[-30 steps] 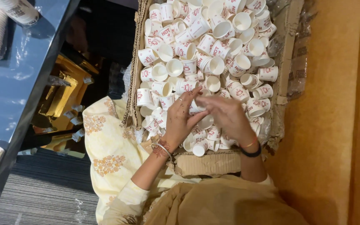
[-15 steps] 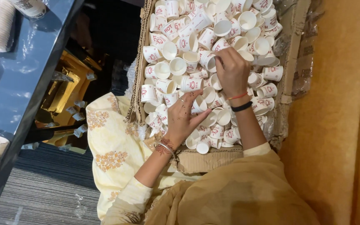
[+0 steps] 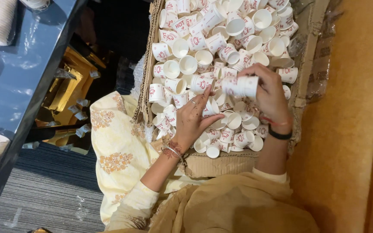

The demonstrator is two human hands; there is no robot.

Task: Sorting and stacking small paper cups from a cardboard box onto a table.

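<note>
head cam | looks steeply down | close over cardboard box (image 3: 152, 64) | single view

Cardboard box (image 3: 221, 164): open at the top, reachable from above only. Its walls close in every side; the near wall stands between the person's lap and the contents.

Paper cups (image 3: 203, 56): loose, small and white, packed across the whole box floor with no bare gap showing; any reach downward meets cups first.

Left hand (image 3: 193, 118): rests on the cups near the box middle, blocking that patch.

Right hand (image 3: 273, 97): raised above the cups beside the right wall, holding a stack of cups (image 3: 240, 86); little room between it and that wall.

Dark table (image 3: 18, 86): stands well to the left, bounding that side.

Orange wall (image 3: 350, 129): just beside the box's right wall, leaving no passage there.
</note>
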